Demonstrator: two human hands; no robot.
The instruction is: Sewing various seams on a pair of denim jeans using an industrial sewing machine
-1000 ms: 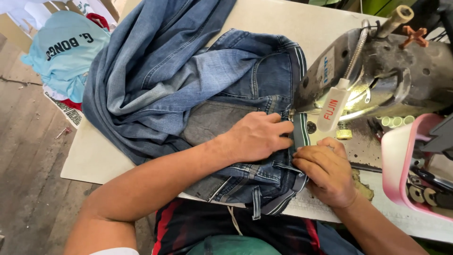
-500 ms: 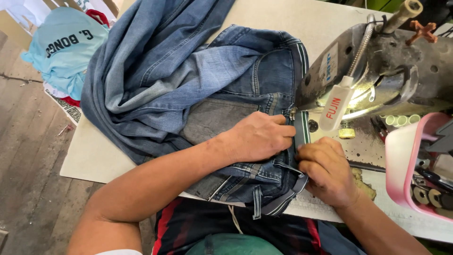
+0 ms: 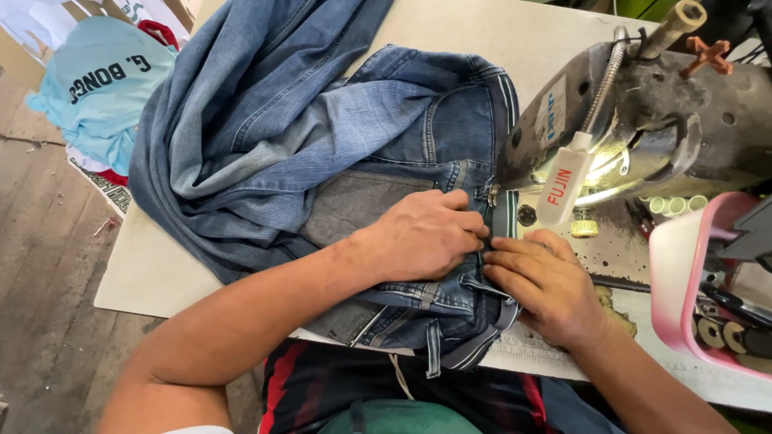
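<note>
Little has moved: your left hand (image 3: 422,237) and right hand (image 3: 547,285) still press flat, side by side, on the jeans (image 3: 322,153) on the pale table (image 3: 153,273), near the sewing machine (image 3: 643,120); wooden floor (image 3: 40,241) on the left.

You see a bright, evenly daylit, sharp view. The machine lamp (image 3: 567,183) throws glare onto the metal beneath it. The hands cast soft shadows. Edges bend slightly.

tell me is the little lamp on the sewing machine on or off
On: the lamp throws a bright glow on the sewing machine beside it.
</note>
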